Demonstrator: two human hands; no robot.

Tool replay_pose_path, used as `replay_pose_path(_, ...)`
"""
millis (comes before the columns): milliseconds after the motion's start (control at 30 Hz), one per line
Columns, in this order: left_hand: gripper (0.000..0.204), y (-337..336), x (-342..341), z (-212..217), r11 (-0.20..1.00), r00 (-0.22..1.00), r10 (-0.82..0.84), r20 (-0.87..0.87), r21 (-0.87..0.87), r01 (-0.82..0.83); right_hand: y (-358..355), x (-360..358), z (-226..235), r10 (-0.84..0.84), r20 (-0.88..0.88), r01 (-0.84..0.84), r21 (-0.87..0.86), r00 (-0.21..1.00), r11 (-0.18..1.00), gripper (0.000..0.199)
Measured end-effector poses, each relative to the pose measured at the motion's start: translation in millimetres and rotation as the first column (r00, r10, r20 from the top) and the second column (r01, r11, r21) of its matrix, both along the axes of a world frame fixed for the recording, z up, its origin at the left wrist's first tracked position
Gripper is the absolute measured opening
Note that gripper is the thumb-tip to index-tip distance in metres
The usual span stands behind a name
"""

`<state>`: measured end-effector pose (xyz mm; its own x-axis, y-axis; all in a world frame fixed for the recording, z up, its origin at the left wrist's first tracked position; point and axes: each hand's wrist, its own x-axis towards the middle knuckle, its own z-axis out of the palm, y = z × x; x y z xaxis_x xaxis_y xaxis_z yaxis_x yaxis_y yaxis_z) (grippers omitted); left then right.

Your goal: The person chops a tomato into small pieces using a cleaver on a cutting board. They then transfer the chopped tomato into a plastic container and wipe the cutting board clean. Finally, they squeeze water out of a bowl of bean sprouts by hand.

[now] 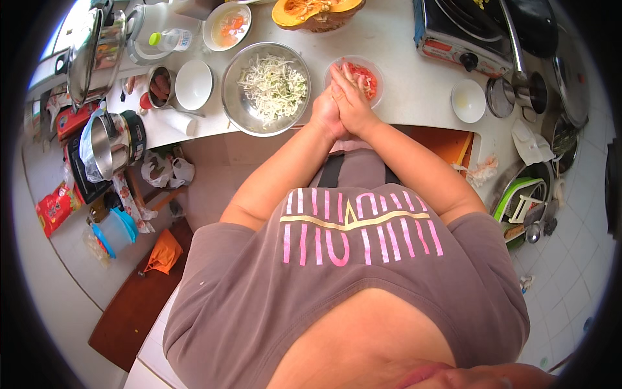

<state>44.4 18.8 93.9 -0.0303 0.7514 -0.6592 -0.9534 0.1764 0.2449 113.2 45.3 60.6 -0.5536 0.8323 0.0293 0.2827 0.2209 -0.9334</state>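
Note:
My left hand (328, 111) and my right hand (354, 100) press palm to palm at the counter's near edge. Their long fingers reach over a small clear bowl (381, 84) of finely cut red pieces. The fingers are closed together, and whatever lies between the palms is hidden. To the left stands a wide steel bowl (228, 97) with pale green-white shreds (272, 91) piled in it. Behind the small bowl, a cut pumpkin half (317, 11) shows its orange flesh and seeds.
Left on the counter (207, 126) are a white bowl (194, 85), a bowl with orange contents (227, 26), and a green-capped bottle (171, 39). A gas stove (453, 39), a small white bowl (468, 101) and a steel ladle (528, 87) are at the right.

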Motion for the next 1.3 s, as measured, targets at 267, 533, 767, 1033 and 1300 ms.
replay_pose_path(267,0.046,-1,1,5,0.992,0.994,-0.107,-0.019,0.065,0.108,15,6,-5,-0.015,-0.013,0.016,0.047,1.000,0.999,0.047)
replay_pose_path(533,0.050,-6,-9,-12,0.992,0.998,0.048,0.049,0.116,-0.053,-2,4,36,0.112,-0.076,-0.111,0.014,0.991,0.994,0.049)
replay_pose_path(767,0.050,-11,4,7,0.988,0.990,-0.123,-0.070,0.090,0.129,12,2,4,0.006,-0.021,-0.004,0.083,1.000,0.997,0.048)
replay_pose_path(1033,0.059,5,-12,-21,0.995,0.997,0.065,0.028,0.075,-0.067,10,-2,-4,0.037,-0.010,-0.036,0.126,0.999,0.991,0.046)
replay_pose_path(1300,0.052,-1,9,24,0.990,0.976,-0.101,-0.193,0.080,0.118,21,2,4,-0.044,-0.090,0.051,0.073,0.995,0.996,0.042)
